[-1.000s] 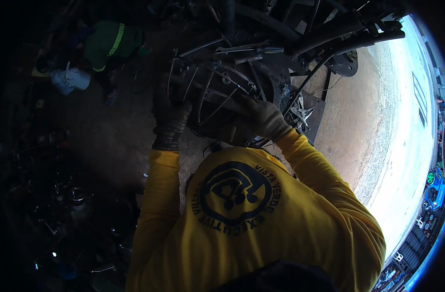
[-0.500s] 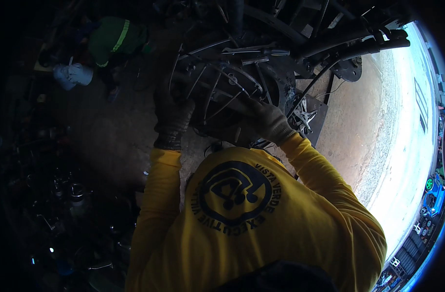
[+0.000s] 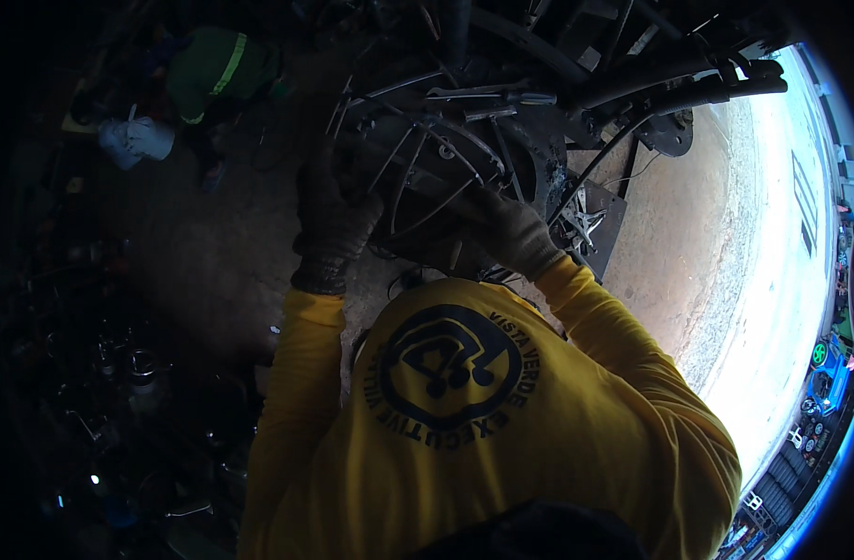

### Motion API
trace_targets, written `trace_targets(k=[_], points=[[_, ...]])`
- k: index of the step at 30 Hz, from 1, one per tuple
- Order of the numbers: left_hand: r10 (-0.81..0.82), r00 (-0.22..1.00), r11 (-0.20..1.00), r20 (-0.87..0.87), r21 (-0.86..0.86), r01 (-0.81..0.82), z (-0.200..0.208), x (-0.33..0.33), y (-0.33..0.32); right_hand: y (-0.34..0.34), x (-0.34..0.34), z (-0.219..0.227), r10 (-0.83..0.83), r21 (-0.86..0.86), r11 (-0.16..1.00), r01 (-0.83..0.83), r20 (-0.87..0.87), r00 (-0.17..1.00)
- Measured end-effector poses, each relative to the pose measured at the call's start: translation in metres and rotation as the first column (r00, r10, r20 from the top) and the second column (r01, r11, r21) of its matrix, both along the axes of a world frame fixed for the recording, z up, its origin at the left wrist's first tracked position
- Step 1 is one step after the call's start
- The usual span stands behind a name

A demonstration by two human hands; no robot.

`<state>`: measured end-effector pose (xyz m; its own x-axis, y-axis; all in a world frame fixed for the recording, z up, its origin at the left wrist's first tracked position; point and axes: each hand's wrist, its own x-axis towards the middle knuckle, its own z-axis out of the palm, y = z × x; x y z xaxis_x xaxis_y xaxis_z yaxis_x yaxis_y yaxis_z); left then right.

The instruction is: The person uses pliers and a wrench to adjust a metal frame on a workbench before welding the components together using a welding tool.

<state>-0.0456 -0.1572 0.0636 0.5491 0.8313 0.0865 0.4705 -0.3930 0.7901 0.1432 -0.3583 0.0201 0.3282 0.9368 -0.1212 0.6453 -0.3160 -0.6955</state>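
A curved frame of thin metal rods [image 3: 406, 182] spans the space between my two gloved hands, over a dark workbench cluttered with metal. My left hand [image 3: 336, 224], in a dark knitted glove, is closed at the left side of the frame; shadow covers most of its fingers. At the frame's right end, my right hand [image 3: 516, 231] is closed in a similar glove, with its fingertips partly hidden in the dark. Beyond the frame lie a wrench [image 3: 464, 93] and a slim tool with a pale handle [image 3: 536, 98].
Thick dark metal tubes [image 3: 670, 89] stick out at the upper right, with a cable below. Light metal pieces [image 3: 586, 224] lie on a plate by my right hand. A person in a green top [image 3: 217, 79] bends down at the far left. Dark clutter [image 3: 142, 369] fills the lower left.
The left side of the rod frame has shifted slightly, and my left hand has turned a little with it. My right hand stays almost in place.
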Motion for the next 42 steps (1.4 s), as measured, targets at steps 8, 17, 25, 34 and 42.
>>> trace_targets(k=[8,17,25,34,42], points=[[-0.114,0.991,0.993,0.067,-0.021,0.116,-0.020,0.004,-0.011,-0.003,-0.006,-0.009,-0.053,-0.018,0.998,0.052,-0.063,0.997],[-0.042,0.999,0.989,-0.019,0.141,0.045,-0.012,0.002,-0.027,-0.003,-0.007,-0.001,-0.017,-0.119,0.993,0.026,0.080,0.997],[-0.051,0.997,0.989,-0.049,0.134,0.057,0.000,0.007,-0.030,-0.032,0.011,-0.003,-0.235,0.075,0.970,0.232,0.041,0.971],[-0.113,0.989,0.992,-0.096,0.046,0.118,-0.006,0.006,-0.019,-0.001,0.018,-0.008,-0.213,-0.133,0.971,0.200,-0.092,0.973],[-0.085,0.996,0.995,-0.002,0.060,0.085,0.002,0.000,-0.036,-0.004,0.023,-0.009,-0.141,-0.022,0.990,0.141,-0.023,0.990]])
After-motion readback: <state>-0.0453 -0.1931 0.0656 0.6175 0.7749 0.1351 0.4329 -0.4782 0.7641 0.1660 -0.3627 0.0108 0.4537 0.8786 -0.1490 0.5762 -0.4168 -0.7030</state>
